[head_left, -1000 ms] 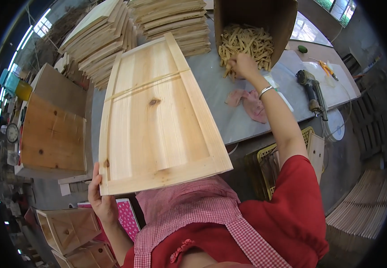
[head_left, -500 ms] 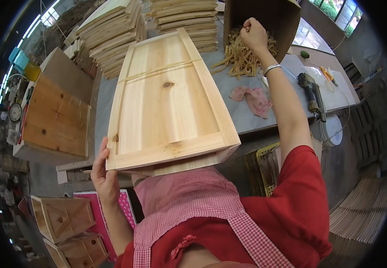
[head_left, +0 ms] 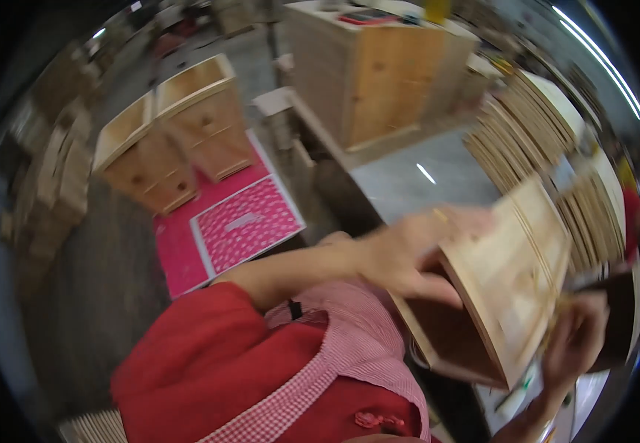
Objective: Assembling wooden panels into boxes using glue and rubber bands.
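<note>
The half-closed left hand [head_left: 423, 247] grips a seemingly assembled box [head_left: 508, 284] at four o'clock; the right hand [head_left: 575, 336] curls, hold unclear. Two assembled boxes [head_left: 213, 140] stand at ten; remaining work unclear.

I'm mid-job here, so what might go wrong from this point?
The wooden box appears tilted, with the left hand gripping its open end; it might slip if that grip loosens. The yellowish band across its panel could slide or snag. The right hand, blurred, appears close to the brown carton and might knock it.
</note>
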### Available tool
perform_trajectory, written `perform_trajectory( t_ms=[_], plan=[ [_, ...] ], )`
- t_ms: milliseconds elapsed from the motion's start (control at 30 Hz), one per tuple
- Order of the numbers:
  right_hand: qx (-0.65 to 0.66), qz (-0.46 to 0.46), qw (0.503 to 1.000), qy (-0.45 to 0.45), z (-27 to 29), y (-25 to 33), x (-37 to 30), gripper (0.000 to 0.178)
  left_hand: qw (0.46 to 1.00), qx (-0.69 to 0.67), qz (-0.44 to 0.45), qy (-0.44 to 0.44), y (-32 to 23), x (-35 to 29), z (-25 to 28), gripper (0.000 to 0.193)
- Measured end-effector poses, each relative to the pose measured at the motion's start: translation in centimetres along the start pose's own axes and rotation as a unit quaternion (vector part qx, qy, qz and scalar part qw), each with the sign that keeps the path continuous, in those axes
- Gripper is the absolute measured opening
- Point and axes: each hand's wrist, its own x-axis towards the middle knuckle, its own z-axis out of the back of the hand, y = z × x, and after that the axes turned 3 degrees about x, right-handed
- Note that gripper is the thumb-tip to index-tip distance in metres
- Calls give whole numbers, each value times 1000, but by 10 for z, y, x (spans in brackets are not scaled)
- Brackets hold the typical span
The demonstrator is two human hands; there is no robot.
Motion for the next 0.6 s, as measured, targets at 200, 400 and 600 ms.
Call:
perform_trajectory(
  t_ms=[200, 400, 600],
  plan=[
    [66, 116, 982, 131, -39, 80, 17, 18, 969, -142, 103, 172, -39, -16, -28, 39],
    [80, -4, 987, 137, -36, 94, -3, 17, 839, -443, 241, 205, -44, -31, 6, 19],
    [156, 106, 939, 287, -49, 94, -12, 32, 953, -95, 66, 281, -27, -45, 48, 33]
  ],
)
